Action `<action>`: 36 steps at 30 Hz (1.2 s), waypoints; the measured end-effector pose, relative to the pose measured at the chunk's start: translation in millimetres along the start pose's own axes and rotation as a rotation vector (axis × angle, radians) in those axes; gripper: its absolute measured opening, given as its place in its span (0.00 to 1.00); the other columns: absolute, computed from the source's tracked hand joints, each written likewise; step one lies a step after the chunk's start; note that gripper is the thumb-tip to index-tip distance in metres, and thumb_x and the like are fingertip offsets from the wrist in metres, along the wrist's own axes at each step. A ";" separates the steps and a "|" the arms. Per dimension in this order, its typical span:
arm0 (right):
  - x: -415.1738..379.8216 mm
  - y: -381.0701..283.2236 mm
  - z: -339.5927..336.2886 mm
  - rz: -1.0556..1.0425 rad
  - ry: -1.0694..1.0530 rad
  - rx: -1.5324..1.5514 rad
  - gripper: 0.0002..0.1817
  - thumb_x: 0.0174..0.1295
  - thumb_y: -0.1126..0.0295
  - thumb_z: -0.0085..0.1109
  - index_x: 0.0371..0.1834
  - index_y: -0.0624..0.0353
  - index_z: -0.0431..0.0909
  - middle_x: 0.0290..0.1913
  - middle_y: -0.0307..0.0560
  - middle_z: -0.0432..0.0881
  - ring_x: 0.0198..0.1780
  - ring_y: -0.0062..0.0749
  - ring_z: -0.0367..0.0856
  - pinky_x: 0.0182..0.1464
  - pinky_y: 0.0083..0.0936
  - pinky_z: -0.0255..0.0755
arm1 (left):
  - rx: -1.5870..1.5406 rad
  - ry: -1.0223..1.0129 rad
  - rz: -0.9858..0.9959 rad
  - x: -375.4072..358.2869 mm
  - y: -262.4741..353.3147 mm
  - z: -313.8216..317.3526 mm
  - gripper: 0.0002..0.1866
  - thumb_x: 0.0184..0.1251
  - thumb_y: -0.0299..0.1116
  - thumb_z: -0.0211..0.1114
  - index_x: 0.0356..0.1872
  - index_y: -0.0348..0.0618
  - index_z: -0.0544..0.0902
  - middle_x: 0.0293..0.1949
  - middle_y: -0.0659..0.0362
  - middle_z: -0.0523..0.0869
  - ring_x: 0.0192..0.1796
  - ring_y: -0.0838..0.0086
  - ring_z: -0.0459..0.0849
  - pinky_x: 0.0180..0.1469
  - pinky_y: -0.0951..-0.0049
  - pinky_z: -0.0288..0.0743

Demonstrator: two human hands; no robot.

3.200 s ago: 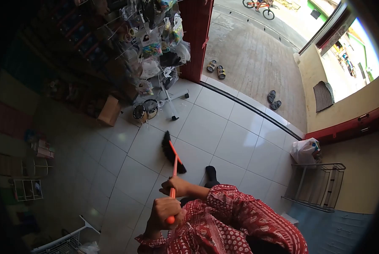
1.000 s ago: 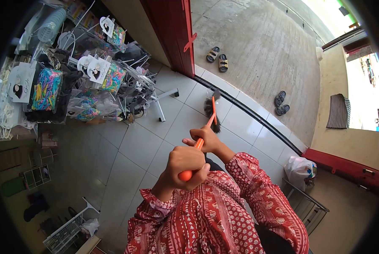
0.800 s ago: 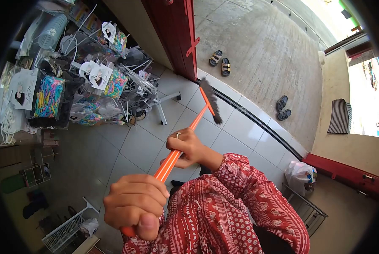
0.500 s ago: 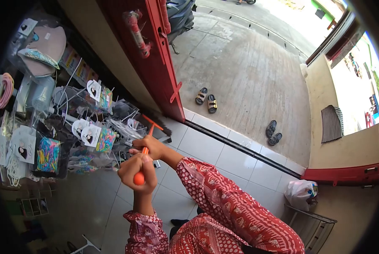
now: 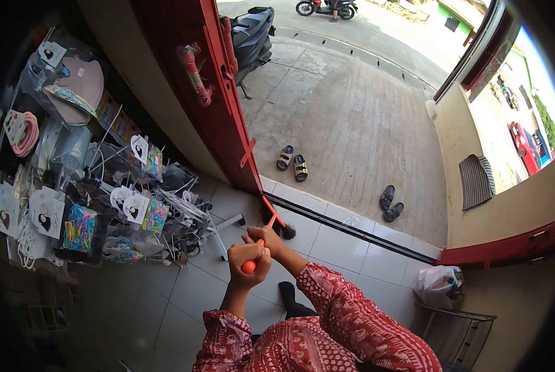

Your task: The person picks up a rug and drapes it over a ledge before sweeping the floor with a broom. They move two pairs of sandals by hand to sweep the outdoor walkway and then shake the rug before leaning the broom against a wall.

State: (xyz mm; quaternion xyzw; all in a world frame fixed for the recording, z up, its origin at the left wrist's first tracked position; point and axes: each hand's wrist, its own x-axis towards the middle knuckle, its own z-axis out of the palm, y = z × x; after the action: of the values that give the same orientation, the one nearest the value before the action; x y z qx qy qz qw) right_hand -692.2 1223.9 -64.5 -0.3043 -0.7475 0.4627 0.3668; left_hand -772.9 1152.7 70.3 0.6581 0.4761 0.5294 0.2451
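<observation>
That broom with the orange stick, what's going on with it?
A person in a red patterned top holds the broom with both hands. The left hand grips the end of the orange handle, and the right hand holds it a little further down. The black bristles rest on the white tiled floor, right beside the red door and the doorway track. A rack of packaged hair ties stands to the left. Two pairs of sandals lie outside on the concrete.
</observation>
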 end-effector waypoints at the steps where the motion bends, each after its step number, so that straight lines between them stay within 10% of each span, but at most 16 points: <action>1: -13.1 2.1 -3.7 0.009 -0.021 -0.019 0.21 0.58 0.62 0.57 0.15 0.61 0.62 0.11 0.54 0.65 0.15 0.53 0.65 0.19 0.38 0.57 | -0.048 -0.023 0.013 -9.0 3.7 6.7 0.15 0.52 0.20 0.55 0.09 0.36 0.64 0.10 0.59 0.72 0.13 0.76 0.72 0.25 0.77 0.70; 12: -94.4 10.9 12.8 -0.192 -0.284 -0.346 0.14 0.54 0.66 0.56 0.17 0.58 0.65 0.11 0.52 0.66 0.18 0.53 0.70 0.23 0.43 0.64 | -0.143 -0.126 0.125 -127.5 20.0 18.4 0.14 0.44 0.17 0.56 0.10 0.39 0.61 0.12 0.60 0.68 0.14 0.71 0.70 0.31 0.69 0.78; 17: -163.1 -83.2 56.6 -0.300 0.093 -0.270 0.18 0.50 0.65 0.60 0.13 0.57 0.62 0.08 0.48 0.62 0.14 0.48 0.65 0.19 0.39 0.60 | -0.214 -0.255 0.350 -181.0 111.9 -22.3 0.13 0.41 0.18 0.56 0.09 0.40 0.61 0.10 0.61 0.68 0.12 0.72 0.70 0.27 0.69 0.78; 24: -274.4 -237.1 165.9 -0.377 -0.027 -0.093 0.24 0.54 0.55 0.62 0.13 0.56 0.61 0.06 0.44 0.59 0.10 0.45 0.64 0.15 0.34 0.56 | -0.310 -0.423 0.374 -306.1 247.6 -142.3 0.12 0.43 0.23 0.61 0.09 0.41 0.67 0.10 0.62 0.70 0.12 0.75 0.70 0.22 0.73 0.76; 26: -300.5 -277.7 213.4 -0.436 -0.031 0.030 0.25 0.53 0.55 0.64 0.14 0.55 0.59 0.06 0.40 0.56 0.08 0.39 0.62 0.13 0.31 0.55 | -0.362 -0.201 0.600 -347.1 266.0 -169.4 0.14 0.51 0.26 0.57 0.09 0.46 0.66 0.08 0.66 0.72 0.11 0.81 0.71 0.19 0.79 0.73; 28: -324.5 -313.6 258.8 -0.415 -0.051 0.111 0.25 0.55 0.52 0.61 0.15 0.55 0.60 0.05 0.42 0.57 0.08 0.40 0.63 0.13 0.31 0.55 | -0.276 -0.261 0.272 -367.9 317.1 -205.5 0.14 0.53 0.27 0.54 0.10 0.42 0.64 0.08 0.59 0.71 0.10 0.76 0.71 0.19 0.73 0.73; 36: -442.7 -314.5 341.0 -0.195 -0.197 0.332 0.21 0.57 0.62 0.57 0.13 0.58 0.60 0.06 0.47 0.58 0.09 0.46 0.61 0.15 0.37 0.55 | -0.074 -0.230 0.138 -487.0 321.0 -175.7 0.13 0.46 0.25 0.60 0.09 0.40 0.67 0.10 0.61 0.72 0.12 0.75 0.72 0.21 0.72 0.76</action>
State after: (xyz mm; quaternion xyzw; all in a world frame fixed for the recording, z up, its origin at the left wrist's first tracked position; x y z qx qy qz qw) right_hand -770.0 591.0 1.9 -0.1192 -0.7192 0.5691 0.3803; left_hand -811.8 552.4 166.1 0.7360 0.3786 0.4834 0.2850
